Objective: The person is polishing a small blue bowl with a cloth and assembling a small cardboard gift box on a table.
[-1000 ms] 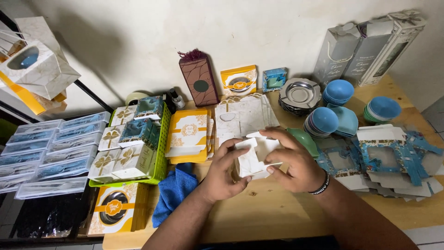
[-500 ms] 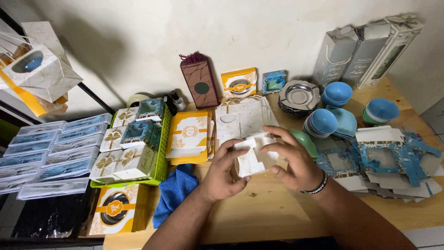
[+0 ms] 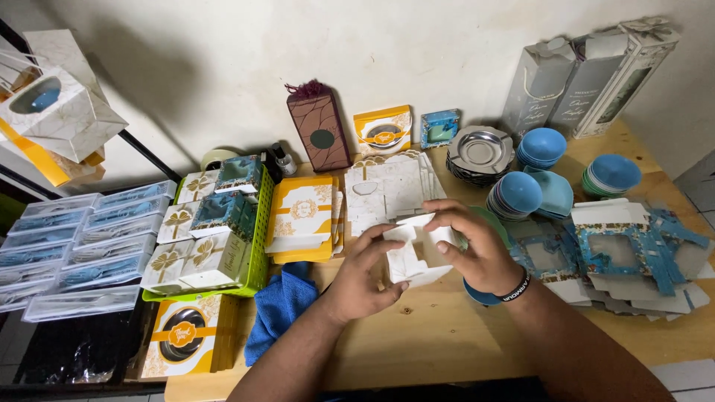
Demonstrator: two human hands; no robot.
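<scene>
Holding a white cardboard box [image 3: 415,253] between both hands, I have it just above the wooden desk [image 3: 417,342], near the middle of the front edge. My left hand [image 3: 365,279] is curled around the box's lower left side, fingers closed on the card. My right hand [image 3: 473,249] grips it from the top and right, fingertips pressed onto the upper flap; a dark wristband [image 3: 514,286] sits on that wrist. The box is only partly folded, its flaps open at the top.

Under my right hand a blue bowl [image 3: 480,294] peeks out. Just behind the box lies a stack of flat white box blanks [image 3: 387,186], and beside that a pile of yellow-and-white boxes [image 3: 302,216]. A blue cloth [image 3: 279,305] lies on the desk left of my left forearm. Further left stands a green basket [image 3: 257,246] filled with white boxes with gold leaf prints. To the right are stacks of blue bowls [image 3: 521,193], a stack of silver plates [image 3: 480,152], and a heap of blue-patterned box blanks [image 3: 633,246]. Tall grey boxes [image 3: 588,74] lean against the wall at the back right.
</scene>
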